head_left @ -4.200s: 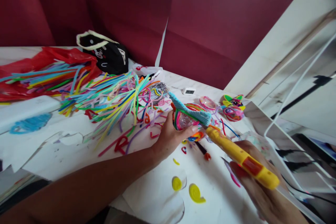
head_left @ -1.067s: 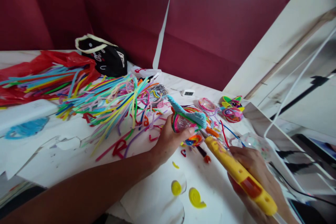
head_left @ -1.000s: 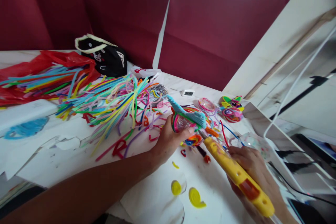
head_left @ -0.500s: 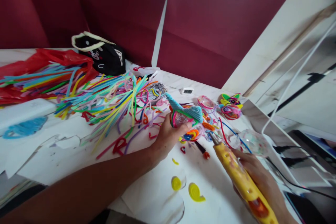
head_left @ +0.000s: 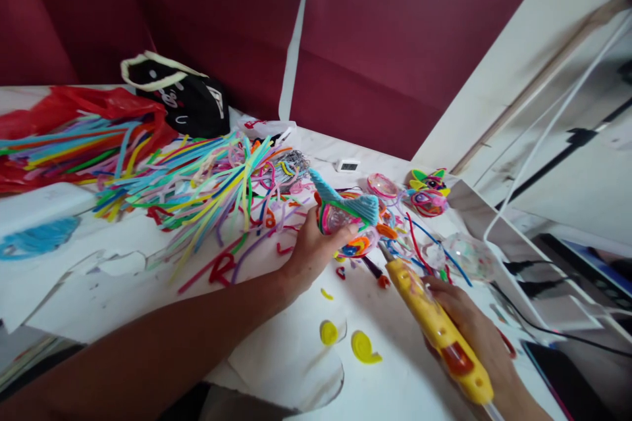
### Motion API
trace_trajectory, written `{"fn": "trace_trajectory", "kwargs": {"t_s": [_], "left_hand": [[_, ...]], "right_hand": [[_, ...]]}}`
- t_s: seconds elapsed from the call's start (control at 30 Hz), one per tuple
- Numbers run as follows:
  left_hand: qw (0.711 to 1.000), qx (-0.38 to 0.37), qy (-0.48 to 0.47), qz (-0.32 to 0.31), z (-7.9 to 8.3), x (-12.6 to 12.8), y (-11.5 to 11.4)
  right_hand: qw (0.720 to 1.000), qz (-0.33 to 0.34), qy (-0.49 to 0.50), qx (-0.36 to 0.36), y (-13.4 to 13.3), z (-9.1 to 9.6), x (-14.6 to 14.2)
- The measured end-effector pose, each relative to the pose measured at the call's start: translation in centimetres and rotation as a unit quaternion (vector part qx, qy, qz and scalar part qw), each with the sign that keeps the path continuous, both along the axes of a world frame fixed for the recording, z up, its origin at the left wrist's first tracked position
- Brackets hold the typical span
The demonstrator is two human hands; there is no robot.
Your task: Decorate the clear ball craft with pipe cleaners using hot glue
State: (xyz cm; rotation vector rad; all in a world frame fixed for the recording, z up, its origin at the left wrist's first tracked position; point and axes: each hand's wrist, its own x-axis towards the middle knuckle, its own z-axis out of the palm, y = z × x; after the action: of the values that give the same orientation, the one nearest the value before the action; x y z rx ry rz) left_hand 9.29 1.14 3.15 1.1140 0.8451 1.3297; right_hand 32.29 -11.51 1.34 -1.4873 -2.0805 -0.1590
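My left hand [head_left: 316, 247] is closed round a colourful pipe-cleaner craft [head_left: 353, 220], a rounded piece with light-blue pointed parts on top and orange, pink and yellow coils on its side. My right hand [head_left: 461, 316] grips a yellow hot glue gun [head_left: 434, 325], its metal nozzle pointing up and left, close to the craft's lower right side. Whether the nozzle touches the craft I cannot tell. Below them on the table lie two yellow coils [head_left: 364, 347] and a small yellow scrap [head_left: 326, 294].
Loose pipe cleaners [head_left: 197, 177] spill from a red plastic bag [head_left: 108, 102] at the left. Behind stand a black bag [head_left: 182, 102] and a small white digital display [head_left: 347, 165]. A finished-looking craft [head_left: 429, 194] and a clear plastic ball [head_left: 469, 256] sit at right, near power plugs [head_left: 528, 270].
The glue gun's nozzle has shifted left, closer under the craft, and more of the gun's rear end shows. The whole view has moved slightly; my left hand keeps its hold.
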Motion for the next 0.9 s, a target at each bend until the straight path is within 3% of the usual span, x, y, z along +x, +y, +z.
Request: {"fn": "trace_trajectory", "kwargs": {"t_s": [0.33, 0.73, 0.9], "left_hand": [[1.000, 0.001, 0.001, -0.012, -0.1, 0.0, -0.3], [1.000, -0.001, 0.005, -0.012, 0.1, 0.0, -0.4], [1.000, -0.002, 0.000, -0.016, -0.1, 0.0, -0.3]], "right_hand": [[1.000, -0.007, 0.005, 0.019, 1.9, 1.0, -1.9], [0.999, -0.004, -0.021, 0.037, 2.0, 1.6, -2.7], [0.999, -0.035, -0.022, 0.026, 2.1, 2.7, -3.8]]}}
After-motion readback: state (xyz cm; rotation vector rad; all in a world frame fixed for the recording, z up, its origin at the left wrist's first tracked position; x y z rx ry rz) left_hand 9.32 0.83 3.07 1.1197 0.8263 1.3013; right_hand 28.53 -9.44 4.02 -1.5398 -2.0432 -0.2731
